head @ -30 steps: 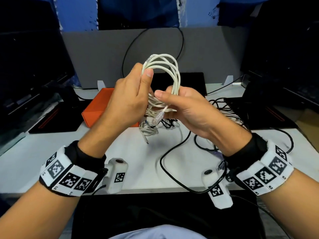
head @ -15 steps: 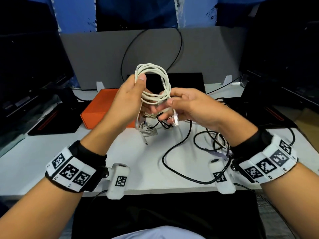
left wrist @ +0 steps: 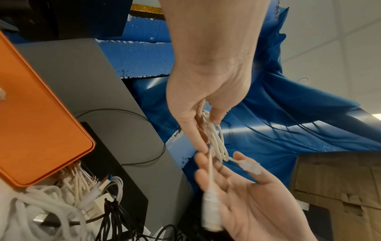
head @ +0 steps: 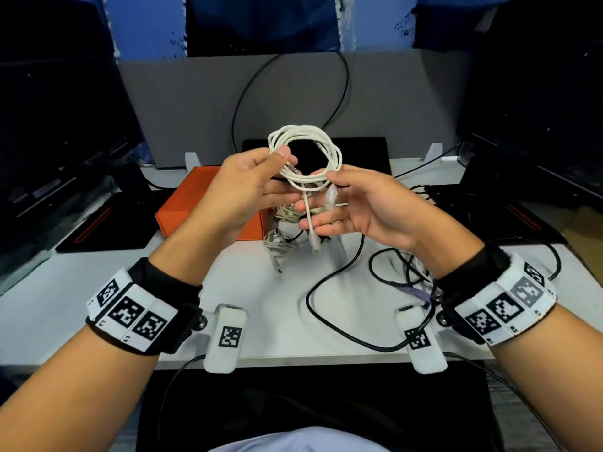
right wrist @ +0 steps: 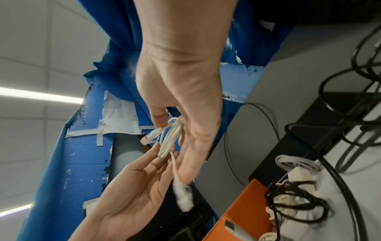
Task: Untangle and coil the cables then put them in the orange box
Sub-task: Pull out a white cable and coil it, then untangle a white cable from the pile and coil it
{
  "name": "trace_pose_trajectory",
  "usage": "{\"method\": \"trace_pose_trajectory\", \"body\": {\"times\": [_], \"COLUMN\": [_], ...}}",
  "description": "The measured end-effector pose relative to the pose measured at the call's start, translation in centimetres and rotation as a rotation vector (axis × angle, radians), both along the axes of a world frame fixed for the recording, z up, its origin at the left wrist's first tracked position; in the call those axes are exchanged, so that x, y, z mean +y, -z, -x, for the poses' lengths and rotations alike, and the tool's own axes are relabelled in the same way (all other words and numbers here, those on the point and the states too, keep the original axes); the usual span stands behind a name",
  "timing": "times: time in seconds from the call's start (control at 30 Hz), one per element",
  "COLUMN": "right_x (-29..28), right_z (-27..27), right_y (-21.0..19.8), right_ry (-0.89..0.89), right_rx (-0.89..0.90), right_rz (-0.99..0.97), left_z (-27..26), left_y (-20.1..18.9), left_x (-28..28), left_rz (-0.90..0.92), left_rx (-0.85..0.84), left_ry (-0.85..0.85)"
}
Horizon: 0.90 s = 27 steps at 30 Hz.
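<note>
A white network cable (head: 306, 151) is wound into a round coil and held above the desk. My left hand (head: 280, 158) pinches the coil's upper left between thumb and forefinger. My right hand (head: 326, 181) is palm up, its thumb pressing the coil's lower right against the forefinger while the other fingers lie straight. Two ends hang down: a clear plug (head: 331, 197) by the right fingers and a longer tail with a plug (head: 315, 244). The wrist views show the coil (left wrist: 216, 141) (right wrist: 171, 138) between both hands. The orange box (head: 192, 197) stands behind my left hand.
Loose white and grey cables (head: 277, 243) lie at the box's right corner. Black cables (head: 342, 272) loop across the desk middle and tangle at the right (head: 408, 269). Dark monitors flank the desk, with a grey divider (head: 195, 102) at the back.
The coil came down from in front of the divider and opened into a flat ring. My right hand's fingers straightened, and the cable ends now hang free.
</note>
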State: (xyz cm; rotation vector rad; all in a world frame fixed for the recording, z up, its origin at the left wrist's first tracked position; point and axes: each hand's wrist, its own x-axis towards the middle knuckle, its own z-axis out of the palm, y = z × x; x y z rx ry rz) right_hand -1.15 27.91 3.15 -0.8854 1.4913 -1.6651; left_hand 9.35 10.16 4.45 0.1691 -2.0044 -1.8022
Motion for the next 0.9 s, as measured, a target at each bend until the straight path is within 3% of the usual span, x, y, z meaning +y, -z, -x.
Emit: {"method": "trace_pose_trajectory", "body": {"times": [0.2, 0.3, 0.37, 0.5, 0.6, 0.77, 0.9], "right_x": [1.7, 1.9, 0.9, -2.5, -4.0, -3.8, -2.7], "right_z": [2.7, 6.4, 8.5, 10.5, 11.4, 12.7, 13.0], "right_y": [-2.1, -3.7, -3.7, -1.4, -0.1, -1.9, -4.0], "right_ry": [0.205, 0.336, 0.371, 0.307, 0.318, 0.394, 0.368], "right_rx": [0.12, 0.144, 0.114, 0.126, 0.157, 0.231, 0.29], "right_rz": [-0.064, -0.131, -0.183, -0.428, -0.523, -0.518, -0.512], "left_z": [0.7, 1.2, 2.0, 5.1, 8.2, 12.2, 14.7], "left_y": [1.2, 2.1, 2.7, 4.5, 5.4, 5.1, 7.0], "left_x": [-1.1, -1.0, 0.3, 3.7, 5.8, 8.4, 9.7], "left_rz": [0.203, 0.522, 0.761, 1.127, 1.326, 1.332, 1.315], "left_rx": [-0.177, -0.327, -0.423, -0.632, -0.714, -0.705, -0.782], "left_ry": [-0.011, 0.052, 0.2, 0.461, 0.502, 0.408, 0.467]}}
